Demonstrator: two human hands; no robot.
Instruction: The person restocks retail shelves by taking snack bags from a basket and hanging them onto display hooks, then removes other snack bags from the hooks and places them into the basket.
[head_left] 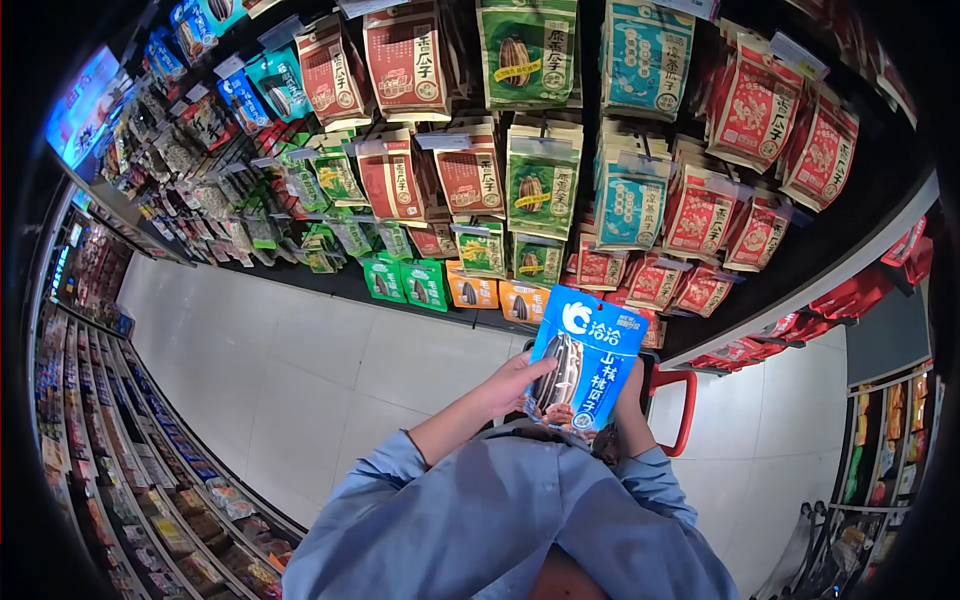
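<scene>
A blue snack bag (585,358) with white lettering and a picture of sunflower seeds is held upright in front of my chest. My left hand (518,381) grips its left edge, thumb on the front. My right hand (630,385) is mostly hidden behind the bag's right edge and holds it from behind. Both blue sleeves show below. The bag is held just in front of the hanging rows of similar packets.
A display rack (520,180) hangs red, green and teal seed packets on pegs. A red basket handle (685,405) sits under the bag to the right. Pale floor tiles (280,370) run left between shelves (110,440) of packaged goods.
</scene>
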